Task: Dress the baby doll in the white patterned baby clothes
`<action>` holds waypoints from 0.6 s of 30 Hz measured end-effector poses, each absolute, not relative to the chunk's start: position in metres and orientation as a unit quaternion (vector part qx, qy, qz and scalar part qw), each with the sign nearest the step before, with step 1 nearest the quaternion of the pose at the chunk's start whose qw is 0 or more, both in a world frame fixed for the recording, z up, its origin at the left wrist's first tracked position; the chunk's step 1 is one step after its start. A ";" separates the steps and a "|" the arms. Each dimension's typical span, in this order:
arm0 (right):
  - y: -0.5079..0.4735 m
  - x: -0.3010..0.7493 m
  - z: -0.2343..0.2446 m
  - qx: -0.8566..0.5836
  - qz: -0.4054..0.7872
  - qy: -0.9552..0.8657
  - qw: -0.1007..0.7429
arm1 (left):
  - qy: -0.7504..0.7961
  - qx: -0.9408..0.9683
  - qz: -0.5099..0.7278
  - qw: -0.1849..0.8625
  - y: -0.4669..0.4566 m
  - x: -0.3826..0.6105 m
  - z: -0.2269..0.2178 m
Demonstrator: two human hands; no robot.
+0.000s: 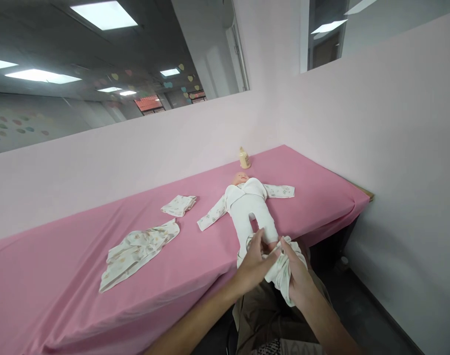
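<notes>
A baby doll [252, 212] lies on its back, its legs toward me. It wears a white outfit with printed sleeves spread to both sides. Between the thumb and fingers of my left hand [253, 260] is the doll's bare foot [272, 245], partly covered by my fingers. My right hand [299, 278] is closed on gathered white printed baby pants [280, 275], bunched right beside that foot. More white printed cloth shows around the doll's other lower leg, partly behind my left hand.
A pink sheet [143, 291] covers the table. Left of the doll lie a folded printed cloth [179, 205] and a larger printed garment [138, 251]. A cream bottle [244, 159] stands beyond the doll's head. White walls [402, 148] border the back and right.
</notes>
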State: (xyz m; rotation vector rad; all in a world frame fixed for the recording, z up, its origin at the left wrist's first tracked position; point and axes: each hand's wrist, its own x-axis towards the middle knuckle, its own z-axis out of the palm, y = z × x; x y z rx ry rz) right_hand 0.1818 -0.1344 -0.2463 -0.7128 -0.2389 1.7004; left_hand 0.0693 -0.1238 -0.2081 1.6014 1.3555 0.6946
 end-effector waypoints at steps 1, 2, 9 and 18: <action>-0.136 0.183 -0.246 -0.312 0.729 -0.129 0.596 | 0.541 0.685 0.250 0.420 -0.134 0.067 -0.209; -0.137 0.184 -0.246 -0.314 0.727 -0.148 0.592 | 0.530 0.718 0.220 0.394 -0.145 0.066 -0.209; -0.137 0.182 -0.247 -0.308 0.738 -0.168 0.577 | 0.527 0.822 0.151 0.154 -0.163 0.076 -0.214; -0.136 0.179 -0.245 -0.235 0.737 -0.179 0.608 | 0.477 0.865 0.150 0.036 -0.134 0.072 -0.218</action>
